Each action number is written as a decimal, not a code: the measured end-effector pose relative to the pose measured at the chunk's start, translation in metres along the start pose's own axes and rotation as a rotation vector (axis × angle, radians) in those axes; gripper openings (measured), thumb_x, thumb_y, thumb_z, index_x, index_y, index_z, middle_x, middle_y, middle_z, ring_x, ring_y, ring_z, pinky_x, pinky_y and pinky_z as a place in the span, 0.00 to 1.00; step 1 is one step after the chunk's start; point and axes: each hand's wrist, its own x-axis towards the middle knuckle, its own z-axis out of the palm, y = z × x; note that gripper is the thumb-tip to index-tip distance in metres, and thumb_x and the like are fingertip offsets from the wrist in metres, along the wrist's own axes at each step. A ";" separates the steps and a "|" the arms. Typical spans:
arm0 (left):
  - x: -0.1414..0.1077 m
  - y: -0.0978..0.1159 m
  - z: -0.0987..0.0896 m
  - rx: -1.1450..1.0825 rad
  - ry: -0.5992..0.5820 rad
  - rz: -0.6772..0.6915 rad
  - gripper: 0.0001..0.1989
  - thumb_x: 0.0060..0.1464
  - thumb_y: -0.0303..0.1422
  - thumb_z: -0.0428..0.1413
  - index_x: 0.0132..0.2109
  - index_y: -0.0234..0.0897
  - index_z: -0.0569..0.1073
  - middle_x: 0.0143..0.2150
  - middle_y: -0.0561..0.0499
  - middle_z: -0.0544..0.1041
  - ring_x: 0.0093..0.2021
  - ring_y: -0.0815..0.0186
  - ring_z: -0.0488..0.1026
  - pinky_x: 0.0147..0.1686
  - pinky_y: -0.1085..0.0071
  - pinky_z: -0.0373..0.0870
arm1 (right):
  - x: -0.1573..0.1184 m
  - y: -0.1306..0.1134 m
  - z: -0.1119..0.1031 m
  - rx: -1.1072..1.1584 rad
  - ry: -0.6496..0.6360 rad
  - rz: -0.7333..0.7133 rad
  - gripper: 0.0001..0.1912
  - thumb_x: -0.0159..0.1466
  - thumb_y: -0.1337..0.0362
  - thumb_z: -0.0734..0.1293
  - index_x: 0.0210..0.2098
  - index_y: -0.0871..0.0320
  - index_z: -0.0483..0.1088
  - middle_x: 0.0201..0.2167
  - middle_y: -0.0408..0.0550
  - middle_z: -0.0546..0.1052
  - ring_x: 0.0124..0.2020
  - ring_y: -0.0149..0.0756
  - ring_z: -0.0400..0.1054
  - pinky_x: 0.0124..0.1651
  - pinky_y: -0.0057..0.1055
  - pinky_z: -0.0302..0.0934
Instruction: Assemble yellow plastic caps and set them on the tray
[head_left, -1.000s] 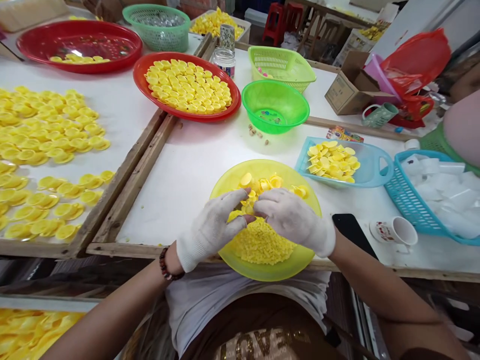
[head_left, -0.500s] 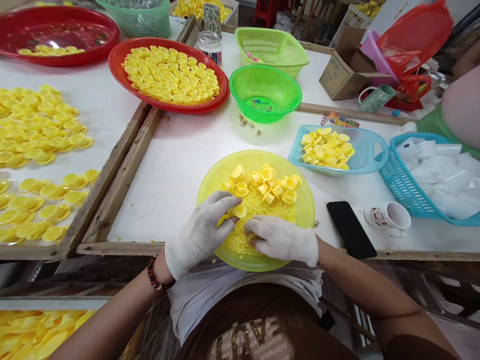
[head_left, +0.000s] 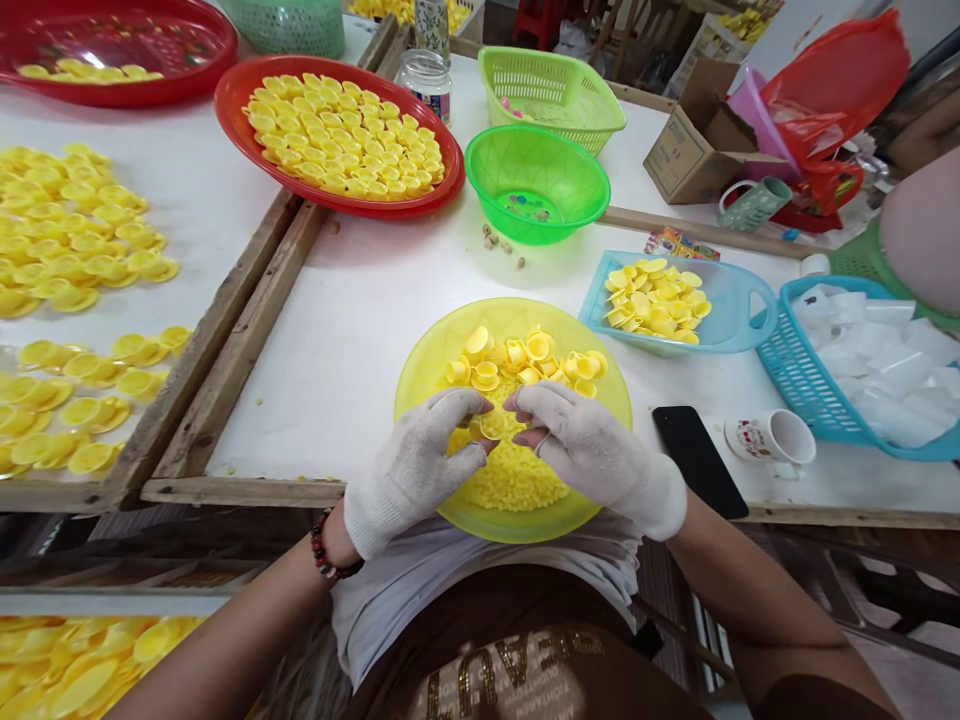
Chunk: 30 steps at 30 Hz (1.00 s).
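Letters A and U [head_left: 513,658] on brown shirt [head_left: 525,600], cardboard box print [head_left: 681,158] illegible

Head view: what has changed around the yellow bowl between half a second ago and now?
The right hand has moved forward from the yellow granules to the yellow piece at the left hand's fingertips; whether it grips it is unclear. The left hand still holds that piece. The yellow bowl, the cup-shaped pieces and the phone stayed put.

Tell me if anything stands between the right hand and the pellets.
Nothing visible does. The right hand reaches over the bowl and its pellets; the left hand, holding a cup, is beside it.
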 end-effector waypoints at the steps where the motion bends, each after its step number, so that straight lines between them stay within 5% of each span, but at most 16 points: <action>1: -0.001 -0.002 0.001 -0.011 0.015 -0.003 0.16 0.58 0.28 0.59 0.52 0.37 0.69 0.49 0.49 0.77 0.48 0.63 0.76 0.51 0.66 0.74 | -0.002 0.003 0.003 -0.041 -0.048 0.028 0.11 0.68 0.74 0.60 0.47 0.56 0.67 0.43 0.50 0.74 0.47 0.40 0.69 0.51 0.38 0.65; 6: -0.004 -0.005 0.002 -0.042 0.071 0.043 0.22 0.59 0.26 0.58 0.59 0.39 0.66 0.54 0.48 0.75 0.51 0.65 0.75 0.54 0.68 0.73 | -0.013 0.011 0.022 -0.250 -0.441 0.135 0.07 0.67 0.70 0.61 0.42 0.60 0.70 0.40 0.52 0.75 0.37 0.40 0.70 0.40 0.38 0.66; 8: -0.004 -0.005 0.001 -0.029 0.083 0.078 0.19 0.59 0.25 0.57 0.56 0.40 0.68 0.54 0.49 0.74 0.53 0.66 0.73 0.55 0.69 0.71 | -0.015 0.012 0.023 -0.261 -0.494 0.143 0.07 0.68 0.69 0.61 0.42 0.59 0.71 0.40 0.51 0.75 0.37 0.39 0.70 0.39 0.37 0.65; 10: -0.003 -0.004 -0.001 -0.028 0.086 0.093 0.17 0.59 0.24 0.58 0.53 0.40 0.69 0.53 0.50 0.73 0.53 0.66 0.72 0.55 0.70 0.71 | -0.015 0.011 0.018 -0.228 -0.430 0.147 0.05 0.68 0.68 0.62 0.42 0.58 0.70 0.40 0.51 0.75 0.39 0.39 0.70 0.41 0.37 0.64; 15: -0.002 0.002 0.001 0.025 0.058 0.104 0.13 0.58 0.25 0.59 0.49 0.38 0.68 0.48 0.50 0.73 0.48 0.65 0.73 0.50 0.68 0.72 | -0.005 0.002 0.006 0.020 -0.031 0.230 0.11 0.67 0.59 0.66 0.46 0.57 0.66 0.34 0.45 0.74 0.33 0.35 0.68 0.38 0.34 0.62; 20: -0.003 0.008 0.007 0.106 0.054 0.165 0.08 0.60 0.26 0.56 0.46 0.37 0.68 0.45 0.49 0.75 0.45 0.62 0.75 0.45 0.65 0.74 | 0.009 -0.005 0.011 0.310 -0.017 0.238 0.02 0.66 0.65 0.65 0.39 0.55 0.67 0.30 0.39 0.71 0.29 0.29 0.64 0.35 0.29 0.59; 23: -0.005 0.005 0.007 0.109 0.076 0.166 0.09 0.58 0.25 0.56 0.45 0.37 0.68 0.45 0.48 0.76 0.45 0.61 0.75 0.45 0.65 0.74 | 0.006 0.002 0.005 0.401 -0.072 0.224 0.07 0.66 0.69 0.61 0.41 0.55 0.69 0.34 0.40 0.73 0.31 0.28 0.65 0.36 0.28 0.61; 26: -0.005 0.000 0.007 0.083 0.094 0.127 0.11 0.58 0.26 0.58 0.47 0.37 0.68 0.45 0.49 0.76 0.45 0.62 0.75 0.45 0.66 0.74 | -0.001 0.012 -0.005 0.235 -0.101 0.215 0.11 0.65 0.71 0.60 0.44 0.55 0.71 0.34 0.41 0.74 0.32 0.30 0.67 0.38 0.29 0.61; 30: -0.005 0.001 0.006 0.011 0.102 0.094 0.17 0.58 0.28 0.60 0.53 0.38 0.68 0.49 0.49 0.76 0.49 0.63 0.75 0.51 0.66 0.74 | 0.003 0.023 -0.016 -0.316 -0.086 0.203 0.11 0.66 0.70 0.61 0.46 0.55 0.71 0.40 0.48 0.75 0.38 0.35 0.67 0.39 0.31 0.59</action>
